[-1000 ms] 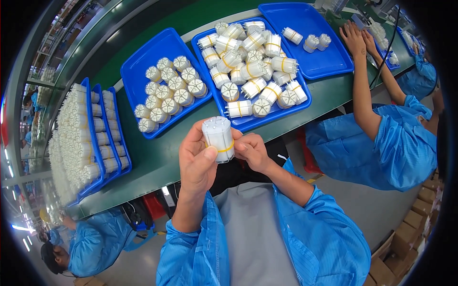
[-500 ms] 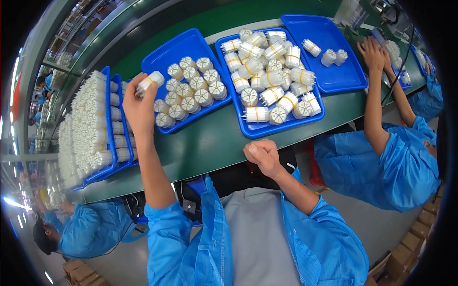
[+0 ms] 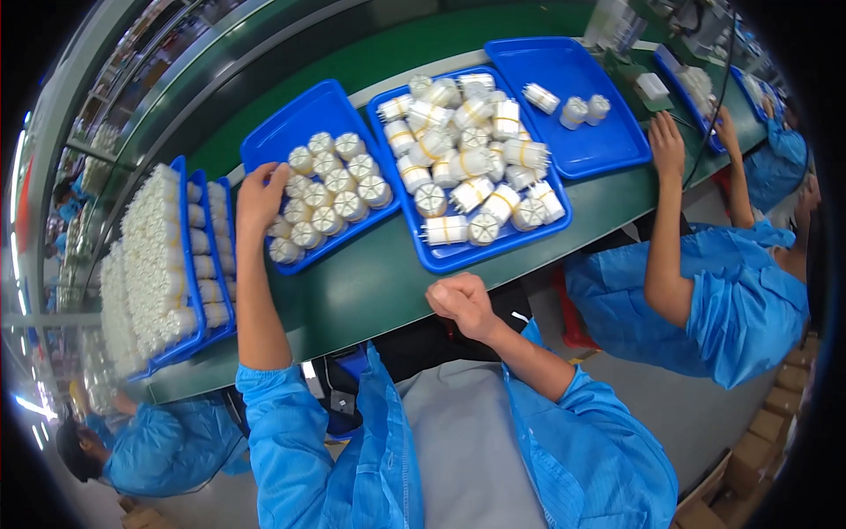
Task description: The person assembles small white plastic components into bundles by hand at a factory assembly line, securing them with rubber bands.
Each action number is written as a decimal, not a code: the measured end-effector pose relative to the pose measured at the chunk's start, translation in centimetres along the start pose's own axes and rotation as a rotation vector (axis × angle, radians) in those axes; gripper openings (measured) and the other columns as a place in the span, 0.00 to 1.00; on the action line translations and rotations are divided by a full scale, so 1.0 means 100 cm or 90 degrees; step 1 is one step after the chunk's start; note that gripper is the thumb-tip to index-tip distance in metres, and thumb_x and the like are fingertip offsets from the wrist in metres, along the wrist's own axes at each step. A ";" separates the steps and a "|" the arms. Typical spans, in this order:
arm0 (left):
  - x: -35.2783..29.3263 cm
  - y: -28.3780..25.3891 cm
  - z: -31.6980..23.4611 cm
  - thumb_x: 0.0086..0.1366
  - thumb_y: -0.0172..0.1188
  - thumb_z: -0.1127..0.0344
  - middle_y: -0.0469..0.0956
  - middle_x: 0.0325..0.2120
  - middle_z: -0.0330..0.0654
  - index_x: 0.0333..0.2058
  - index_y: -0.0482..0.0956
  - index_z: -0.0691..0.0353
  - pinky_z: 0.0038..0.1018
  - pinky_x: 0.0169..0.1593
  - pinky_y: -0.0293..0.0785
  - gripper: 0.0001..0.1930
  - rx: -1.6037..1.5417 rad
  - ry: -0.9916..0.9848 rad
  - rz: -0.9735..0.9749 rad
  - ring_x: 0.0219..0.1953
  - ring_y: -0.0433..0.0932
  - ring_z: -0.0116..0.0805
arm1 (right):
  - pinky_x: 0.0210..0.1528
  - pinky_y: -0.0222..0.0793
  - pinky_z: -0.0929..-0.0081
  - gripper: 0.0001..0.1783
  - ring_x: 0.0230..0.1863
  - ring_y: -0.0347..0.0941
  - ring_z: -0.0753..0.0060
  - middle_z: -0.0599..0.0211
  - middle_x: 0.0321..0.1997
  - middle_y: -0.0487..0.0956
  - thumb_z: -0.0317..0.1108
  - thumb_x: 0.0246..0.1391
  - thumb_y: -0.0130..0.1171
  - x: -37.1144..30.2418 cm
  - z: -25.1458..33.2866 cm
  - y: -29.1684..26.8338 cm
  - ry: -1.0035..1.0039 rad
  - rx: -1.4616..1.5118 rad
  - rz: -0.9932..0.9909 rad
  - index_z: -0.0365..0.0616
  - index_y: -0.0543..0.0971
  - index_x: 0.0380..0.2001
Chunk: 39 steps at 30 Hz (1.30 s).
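- We are seeing the left hand (image 3: pixel 262 196) reaching over the left edge of the left tray (image 3: pixel 304 115), its fingers bending down beside the nearest white cylinders (image 3: pixel 327 187); we are not able to tell whether it is gripping one, since the hand is covering that spot.
- We are finding those cylinders standing on end in close rows inside this blue tray, their segmented end faces showing upward.
- We are seeing the right hand (image 3: pixel 463 304) curling its fingers together into a loose fist near the front edge of the green bench (image 3: pixel 344 291), well apart from the left hand; nothing is showing outside its fingers.
- We are noticing the middle tray (image 3: pixel 458 258) holding a heap of yellow-banded cylinders (image 3: pixel 473 163), some lying on their sides and others standing.
- We are looking at three more cylinders (image 3: pixel 575 112) sitting in the right tray (image 3: pixel 608 141), one lying on its side and apart from the other two.
- We are seeing stacked trays (image 3: pixel 191 256), packed with white parts, standing at the far left.
- We are observing a co-worker's hand (image 3: pixel 667 145) resting just beyond the right tray.
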<state>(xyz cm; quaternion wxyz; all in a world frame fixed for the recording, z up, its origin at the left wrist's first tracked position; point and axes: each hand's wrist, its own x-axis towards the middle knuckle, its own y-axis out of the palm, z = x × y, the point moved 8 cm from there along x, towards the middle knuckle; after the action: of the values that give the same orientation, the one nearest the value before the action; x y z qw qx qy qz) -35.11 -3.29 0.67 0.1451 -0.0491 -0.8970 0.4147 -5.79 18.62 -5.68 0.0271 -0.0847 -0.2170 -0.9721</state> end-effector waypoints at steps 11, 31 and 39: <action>-0.096 0.085 -0.274 0.50 0.67 0.66 0.75 0.42 0.49 0.46 0.76 0.62 0.35 0.43 0.74 0.22 -0.035 0.491 0.053 0.40 0.75 0.47 | 0.18 0.41 0.76 0.26 0.15 0.47 0.81 0.75 0.12 0.55 0.35 0.64 0.45 0.001 0.007 -0.002 -0.006 -0.016 -0.011 0.43 0.56 0.11; -0.166 0.084 -0.192 0.69 0.50 0.62 0.72 0.49 0.53 0.58 0.60 0.71 0.34 0.52 0.76 0.24 -1.089 -0.193 0.390 0.48 0.77 0.45 | 0.19 0.42 0.75 0.27 0.15 0.47 0.81 0.75 0.11 0.55 0.38 0.64 0.46 -0.001 0.004 -0.003 -0.018 -0.035 -0.013 0.44 0.56 0.10; -0.187 0.077 -0.187 0.68 0.52 0.64 0.72 0.48 0.50 0.56 0.62 0.70 0.34 0.52 0.77 0.22 -1.161 -0.212 0.390 0.48 0.77 0.45 | 0.18 0.43 0.76 0.24 0.16 0.48 0.84 0.76 0.12 0.57 0.34 0.63 0.48 -0.001 0.005 -0.001 -0.010 -0.007 -0.027 0.42 0.59 0.12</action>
<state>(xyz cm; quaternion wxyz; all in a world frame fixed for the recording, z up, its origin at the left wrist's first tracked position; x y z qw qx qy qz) -11.89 11.44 2.24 -0.1909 -0.3142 -0.8312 -0.4170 -5.65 18.96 -5.32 0.0041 -0.0881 -0.2139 -0.9729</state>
